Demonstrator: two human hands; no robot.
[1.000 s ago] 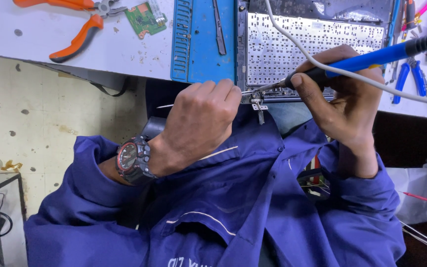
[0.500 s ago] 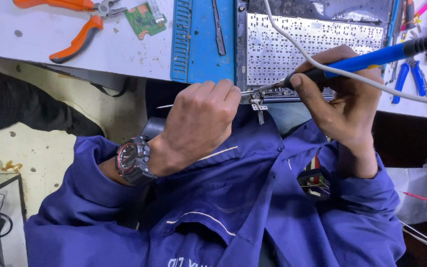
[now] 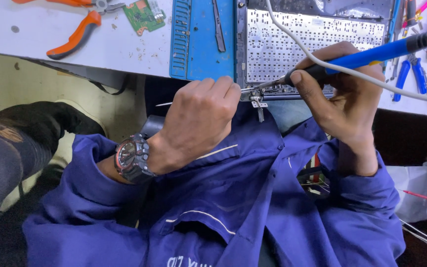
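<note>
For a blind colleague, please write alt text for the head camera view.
A person in a blue jacket holds a blue-handled soldering iron in the right hand, its tip at the near edge of a bare metal laptop keyboard frame. The left hand, with a wristwatch, holds thin wire by the tip. Orange pliers lie on the white table.

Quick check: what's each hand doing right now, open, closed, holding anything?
Left hand: closed, pinching a thin wire.
Right hand: closed around a blue soldering iron.

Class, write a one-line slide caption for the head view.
Right hand holds a blue soldering iron to a keyboard panel's edge; left hand feeds thin wire.
</note>
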